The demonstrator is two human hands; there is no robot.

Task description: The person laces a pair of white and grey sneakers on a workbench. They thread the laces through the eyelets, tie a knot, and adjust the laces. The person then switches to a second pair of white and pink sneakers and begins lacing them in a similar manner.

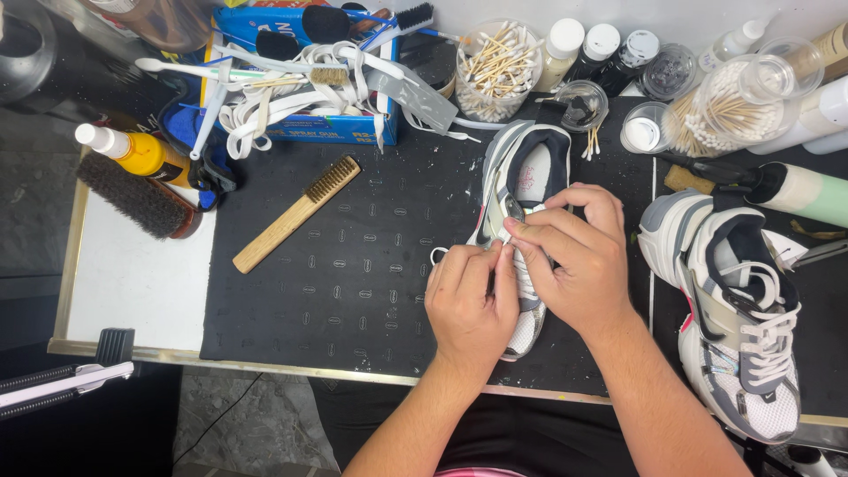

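Two hands work at one white-and-grey sneaker (530, 168) lying on the black mat (353, 274): left hand (468, 305) and right hand (579, 261) meet, fingertips pinched on its white lace (439, 254). Its laced twin sneaker (742, 327) sits just right; a wooden brush (296, 215) lies left.

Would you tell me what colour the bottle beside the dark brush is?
The bottle is yellow-orange with a white cap, seen in the head view.
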